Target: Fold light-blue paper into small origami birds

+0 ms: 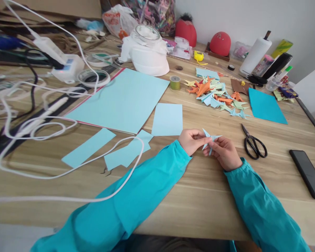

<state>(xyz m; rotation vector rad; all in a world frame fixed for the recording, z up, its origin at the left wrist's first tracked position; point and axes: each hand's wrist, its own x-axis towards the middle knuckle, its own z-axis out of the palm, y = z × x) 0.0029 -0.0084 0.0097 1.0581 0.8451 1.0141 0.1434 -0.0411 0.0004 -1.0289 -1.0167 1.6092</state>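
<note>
A: Layout, centre first?
B: Origami piece between left hand and right hand, touching both.
A: Right of that?
B: Scissors just beside right hand, phone farther right; 2 items on tabletop.
A: Behind?
B: Origami pile; thread spool left of it, tape measure behind it, pincushion right of tape measure.
A: Left?
B: Small paper sheet near left hand. Large paper sheet left of it, farther back. Paper strip in front of that.
</note>
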